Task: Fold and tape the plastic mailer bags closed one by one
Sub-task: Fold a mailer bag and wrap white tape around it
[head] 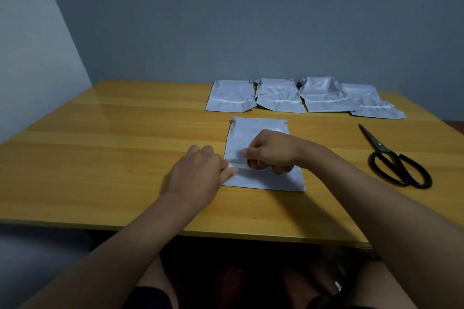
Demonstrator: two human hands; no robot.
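tape going on bag no. 5, by the look of it. four mailer bags sit in a row at the far edge of the table, each w/ its top folded over and a pale strip across the fold, so i'd judge those done. the fifth bag lies flat nearer the person, mid-table, and it's the one in hand: fold seems made, strip only partly laid. left to do, i'd say: run the tape across, cut it, press it down. can't see any more bags waiting.

left hand has fingers curled, tips pressing the free end of the tape strip onto the bag's left edge. right hand is closed round the tape roll, held just above the bag, strip stretched between the two hands.

bags are thin pale grey-white plastic, slick w/ a faint sheen, crumpled and puffy on the far row, smoother on the near one. tape looks translucent/whitish, roll small and round. table is glossy yellow wood-grain laminate. scissors, black, long blades, big loop handles, lie to the right, well apart from the bag, untouched.
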